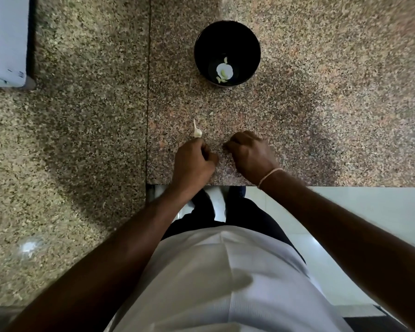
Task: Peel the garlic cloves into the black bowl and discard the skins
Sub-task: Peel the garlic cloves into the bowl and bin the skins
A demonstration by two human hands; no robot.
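Note:
The black bowl stands on the granite counter ahead of me, with a few pale peeled cloves at its bottom. An unpeeled garlic clove with a thin papery tail lies on the counter, touching the far knuckles of my left hand. That hand is curled into a fist near the counter's front edge, and its palm side is hidden. My right hand sits a short gap to the right, fingers curled with the tips down on the stone. Nothing shows in either hand.
The speckled granite counter has a seam running away from me just left of my hands. Its front edge drops to a pale floor on the right. A white appliance or box occupies the far left corner.

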